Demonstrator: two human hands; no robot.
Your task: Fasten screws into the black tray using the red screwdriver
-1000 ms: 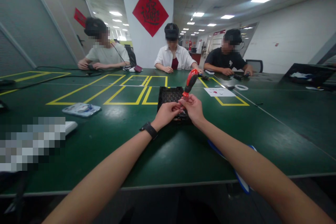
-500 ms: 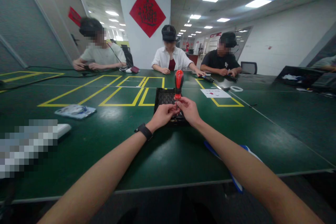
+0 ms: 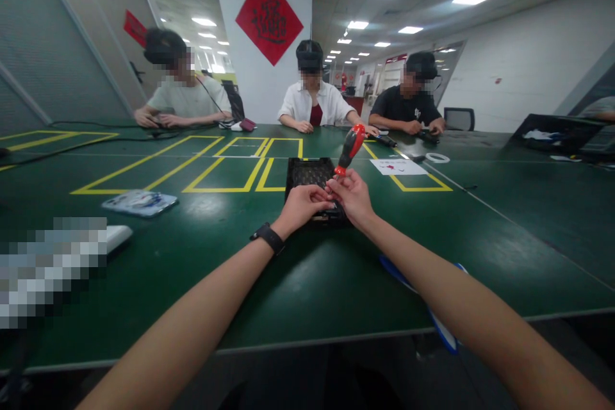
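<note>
A screwdriver with a red and black handle leans to the right, handle up. My right hand is closed around its lower part, just below the handle. My left hand is pinched closed, its fingertips meeting the right hand's near the shaft. What lies between the left fingertips is hidden or too small to name. Under both hands sits an open black case with a textured inside. The hands cover much of its near half, and the screwdriver's tip cannot be made out.
Yellow tape outlines mark the green table. A patterned flat pouch lies to the left, a white sheet and a white ring to the right. A blue-edged item sits beneath my right forearm. Three people sit opposite.
The screwdriver has gone from upright to tilted, its handle swinging right. My right hand has shifted slightly right with it. The left hand stays pinched over the case.
</note>
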